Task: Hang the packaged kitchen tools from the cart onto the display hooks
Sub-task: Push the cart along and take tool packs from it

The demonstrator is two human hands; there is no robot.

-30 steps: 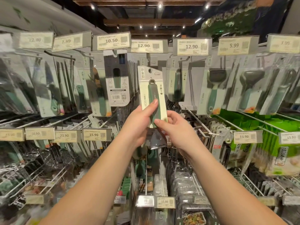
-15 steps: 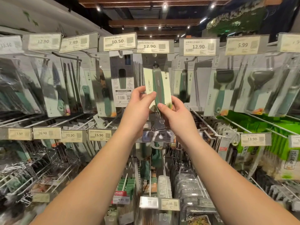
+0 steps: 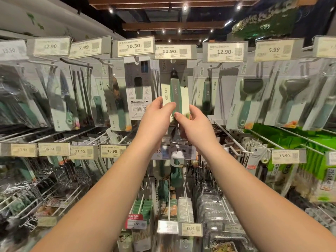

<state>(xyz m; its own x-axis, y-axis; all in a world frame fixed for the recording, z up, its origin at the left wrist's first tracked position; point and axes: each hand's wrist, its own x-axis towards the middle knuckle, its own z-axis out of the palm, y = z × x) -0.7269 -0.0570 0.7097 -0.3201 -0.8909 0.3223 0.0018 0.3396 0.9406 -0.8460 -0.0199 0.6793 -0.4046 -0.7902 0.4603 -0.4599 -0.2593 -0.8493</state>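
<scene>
Under the 12.90 price tag [image 3: 175, 51], a green-handled packaged tool [image 3: 176, 94] is held upright at the display hooks, its lower edge pinched by left hand [image 3: 157, 118] and right hand [image 3: 194, 124] fingers.

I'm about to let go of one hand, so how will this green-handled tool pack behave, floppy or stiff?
The carded tool pack probably stays fairly stiff: its card stands flat above the left hand and right hand, which pinch only its lower part. The long handle likely makes it bottom-heavy, so it should hang straight. The glossy front may be slippery.
</scene>
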